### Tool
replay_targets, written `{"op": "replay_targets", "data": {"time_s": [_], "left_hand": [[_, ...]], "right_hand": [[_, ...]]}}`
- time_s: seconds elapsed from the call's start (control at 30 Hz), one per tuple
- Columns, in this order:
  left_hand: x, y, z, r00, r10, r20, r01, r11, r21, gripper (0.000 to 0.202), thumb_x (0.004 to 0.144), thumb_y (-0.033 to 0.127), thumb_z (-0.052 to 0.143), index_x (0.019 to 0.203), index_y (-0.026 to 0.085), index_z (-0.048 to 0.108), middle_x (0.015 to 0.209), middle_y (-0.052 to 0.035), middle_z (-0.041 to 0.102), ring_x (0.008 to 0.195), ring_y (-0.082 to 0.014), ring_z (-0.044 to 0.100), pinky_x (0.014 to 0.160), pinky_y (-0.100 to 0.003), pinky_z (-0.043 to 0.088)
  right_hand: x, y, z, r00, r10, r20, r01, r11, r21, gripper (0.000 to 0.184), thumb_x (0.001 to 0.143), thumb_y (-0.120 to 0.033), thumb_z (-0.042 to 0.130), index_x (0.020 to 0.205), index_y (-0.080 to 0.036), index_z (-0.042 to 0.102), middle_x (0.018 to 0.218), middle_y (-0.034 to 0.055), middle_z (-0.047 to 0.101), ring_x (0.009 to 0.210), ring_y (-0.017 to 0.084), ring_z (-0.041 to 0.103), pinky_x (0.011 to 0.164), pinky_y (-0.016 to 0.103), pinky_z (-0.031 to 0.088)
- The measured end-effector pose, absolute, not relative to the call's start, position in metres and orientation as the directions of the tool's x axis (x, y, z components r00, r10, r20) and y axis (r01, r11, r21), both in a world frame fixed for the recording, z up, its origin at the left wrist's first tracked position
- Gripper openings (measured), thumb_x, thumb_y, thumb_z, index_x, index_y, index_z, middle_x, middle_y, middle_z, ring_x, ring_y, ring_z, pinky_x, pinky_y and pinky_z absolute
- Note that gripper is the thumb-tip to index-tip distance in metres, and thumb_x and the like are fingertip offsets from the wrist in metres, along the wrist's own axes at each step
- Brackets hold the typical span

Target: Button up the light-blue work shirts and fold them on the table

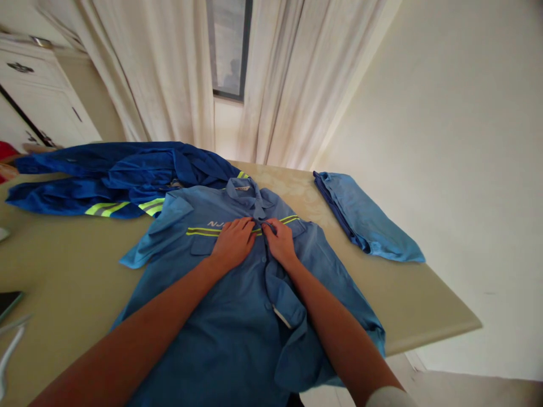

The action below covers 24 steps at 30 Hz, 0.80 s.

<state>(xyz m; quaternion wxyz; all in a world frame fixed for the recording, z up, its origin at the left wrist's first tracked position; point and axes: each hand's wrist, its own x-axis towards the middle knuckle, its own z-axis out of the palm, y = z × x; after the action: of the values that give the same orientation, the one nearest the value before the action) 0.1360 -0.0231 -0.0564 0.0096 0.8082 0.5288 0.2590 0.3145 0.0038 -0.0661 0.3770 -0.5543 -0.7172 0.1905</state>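
A blue short-sleeved work shirt point(199, 333) lies front up, collar away from me. Yellow-green stripes cross its chest, and pale letters show above the left stretch of stripe. At the chest stripe, my left hand point(233, 242) is closed on the button edge of the front. Close beside it, my right hand point(279, 240) pinches the other front edge, fingertips almost meeting the left ones. Whether a button sits between the fingers is hidden. Below my hands the front hangs apart, its right panel folded back with a pale strip showing.
Darker blue garments point(139, 169) with reflective bands lie at the back left of the table point(63, 265). Folded blue clothing point(360, 212) rests at the right by the wall. A phone-like dark object point(9, 302) and a white hanger-like piece point(12, 350) are at the left edge. Curtains point(169, 73) hang behind.
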Motion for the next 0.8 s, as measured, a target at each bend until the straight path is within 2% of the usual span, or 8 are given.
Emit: {"op": "replay_targets", "data": {"time_s": [0.1, 0.2, 0.3, 0.5, 0.67, 0.8], "left_hand": [[0.1340, -0.0225, -0.0633, 0.332, 0.862, 0.383, 0.835, -0.457, 0.306, 0.029, 0.102, 0.028, 0.053, 0.128, 0.021, 0.063, 0.129, -0.0147, 0.068, 0.120, -0.0325, 0.061, 0.104, -0.048, 0.045], [0.1317, -0.0215, -0.0620, 0.329, 0.876, 0.351, 0.846, -0.439, 0.301, 0.021, 0.101, 0.026, 0.052, 0.119, 0.020, 0.064, 0.115, -0.0131, 0.070, 0.112, -0.0323, 0.063, 0.098, -0.047, 0.045], [0.1317, -0.0205, -0.0601, 0.329, 0.868, 0.371, 0.831, -0.453, 0.324, 0.017, 0.100, 0.022, 0.052, 0.113, 0.020, 0.063, 0.111, -0.0111, 0.070, 0.109, -0.0314, 0.063, 0.096, -0.047, 0.045], [0.1335, -0.0194, -0.0598, 0.197, 0.914, 0.354, 0.841, -0.343, 0.419, 0.020, 0.097, 0.021, 0.055, 0.116, 0.020, 0.062, 0.117, -0.0108, 0.070, 0.109, -0.0310, 0.065, 0.093, -0.045, 0.046], [0.1332, -0.0185, -0.0587, 0.274, 0.903, 0.332, 0.852, -0.387, 0.351, 0.024, 0.098, 0.021, 0.054, 0.118, 0.021, 0.066, 0.113, -0.0103, 0.067, 0.102, -0.0294, 0.065, 0.090, -0.042, 0.048], [0.1335, -0.0194, -0.0588, 0.295, 0.902, 0.316, 0.861, -0.394, 0.321, 0.031, 0.099, 0.019, 0.049, 0.125, 0.021, 0.066, 0.114, -0.0107, 0.063, 0.101, -0.0283, 0.064, 0.089, -0.042, 0.048]], "right_hand": [[0.3136, 0.0035, -0.0647, -0.093, 0.937, 0.338, 0.663, 0.311, -0.681, 0.021, 0.102, -0.032, 0.055, 0.101, -0.023, 0.074, 0.091, 0.0015, 0.077, 0.084, 0.020, 0.071, 0.080, 0.029, 0.051], [0.3111, 0.0029, -0.0635, -0.182, 0.895, 0.407, 0.662, 0.418, -0.623, 0.021, 0.101, -0.025, 0.055, 0.110, -0.024, 0.074, 0.106, 0.0047, 0.077, 0.099, 0.021, 0.070, 0.093, 0.031, 0.052], [0.3101, 0.0038, -0.0640, -0.262, 0.866, 0.426, 0.644, 0.486, -0.591, 0.022, 0.101, -0.022, 0.056, 0.114, -0.022, 0.073, 0.113, 0.0078, 0.075, 0.106, 0.021, 0.069, 0.099, 0.032, 0.051], [0.3102, 0.0065, -0.0681, -0.176, 0.911, 0.373, 0.685, 0.385, -0.618, 0.017, 0.101, -0.028, 0.057, 0.107, -0.021, 0.071, 0.107, 0.0075, 0.077, 0.100, 0.022, 0.071, 0.093, 0.034, 0.051], [0.3098, 0.0045, -0.0646, -0.143, 0.922, 0.361, 0.652, 0.362, -0.666, 0.014, 0.094, -0.028, 0.058, 0.095, -0.022, 0.071, 0.089, 0.0020, 0.075, 0.082, 0.020, 0.068, 0.081, 0.030, 0.050], [0.3082, 0.0024, -0.0619, -0.155, 0.910, 0.383, 0.669, 0.382, -0.637, 0.013, 0.090, -0.028, 0.059, 0.089, -0.022, 0.070, 0.084, 0.0013, 0.072, 0.079, 0.019, 0.066, 0.079, 0.030, 0.048]]}}
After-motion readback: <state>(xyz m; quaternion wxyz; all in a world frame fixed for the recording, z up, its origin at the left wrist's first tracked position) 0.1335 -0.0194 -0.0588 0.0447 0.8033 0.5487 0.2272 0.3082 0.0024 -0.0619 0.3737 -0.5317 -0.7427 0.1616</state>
